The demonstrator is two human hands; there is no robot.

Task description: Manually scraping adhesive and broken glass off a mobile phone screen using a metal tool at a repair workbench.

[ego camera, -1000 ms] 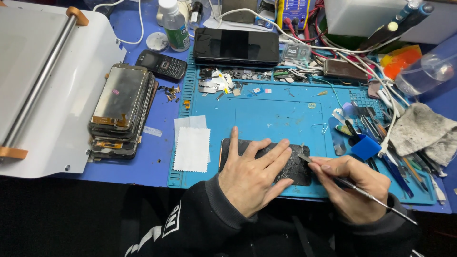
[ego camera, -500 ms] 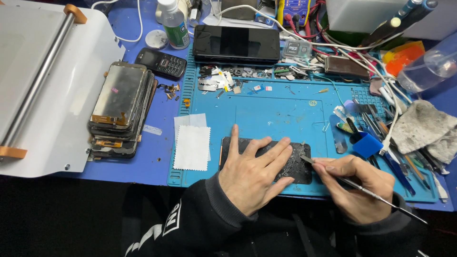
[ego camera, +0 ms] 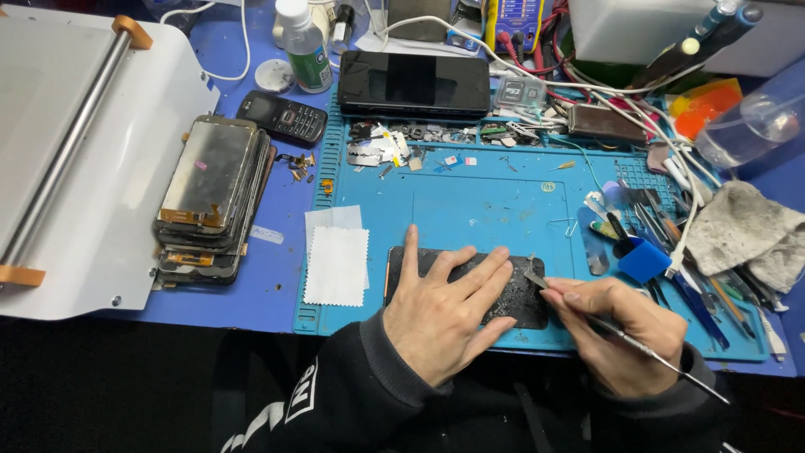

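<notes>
In the head view, the left hand [ego camera: 444,315] lies flat with fingers spread on a dark rectangular phone panel [ego camera: 511,289] near the front edge of the blue silicone work mat [ego camera: 495,201]. The right hand [ego camera: 625,331] is closed around a thin metal prying tool [ego camera: 620,335], its tip touching the panel's right end. A white cleaning cloth [ego camera: 335,264] lies at the mat's left edge.

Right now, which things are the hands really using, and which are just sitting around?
In use: left hand pressing flat on the dark phone panel; right hand holding a thin metal tool at its edge; blue mat.

Lying about: stack of screens, white cloths, small keypad phone, grey rag.
</notes>
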